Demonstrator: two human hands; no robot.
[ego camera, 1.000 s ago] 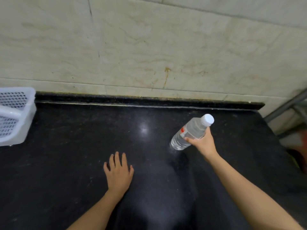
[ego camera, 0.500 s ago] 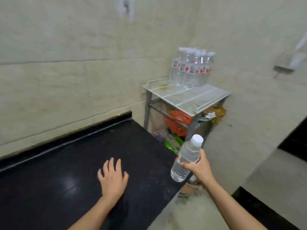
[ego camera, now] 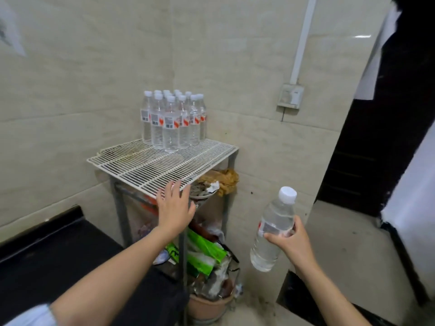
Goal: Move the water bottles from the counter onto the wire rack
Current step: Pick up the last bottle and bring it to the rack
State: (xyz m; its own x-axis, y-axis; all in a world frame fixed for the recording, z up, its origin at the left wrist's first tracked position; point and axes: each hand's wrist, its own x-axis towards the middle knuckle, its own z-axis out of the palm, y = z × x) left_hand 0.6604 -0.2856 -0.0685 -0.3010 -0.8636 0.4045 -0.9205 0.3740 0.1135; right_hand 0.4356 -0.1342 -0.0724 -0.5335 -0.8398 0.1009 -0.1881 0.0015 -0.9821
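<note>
The black counter (ego camera: pixel 58 255) fills the lower left of the frame. At centre stands the white wire rack (ego camera: pixel 153 165), with a cluster of capped water bottles (ego camera: pixel 171 121) upright at its back corner. The left hand (ego camera: pixel 175 208) is spread flat with straight fingers at the rack's front edge; whether it touches is unclear. At lower right, the right hand (ego camera: pixel 292 241) grips the middle of a tilted water bottle (ego camera: pixel 273 227), in the air and apart from the rack.

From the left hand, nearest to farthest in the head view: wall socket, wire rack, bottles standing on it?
1. wire rack, front edge by the left hand.
2. standing bottles, at the rack's back.
3. wall socket, high on the right.
</note>
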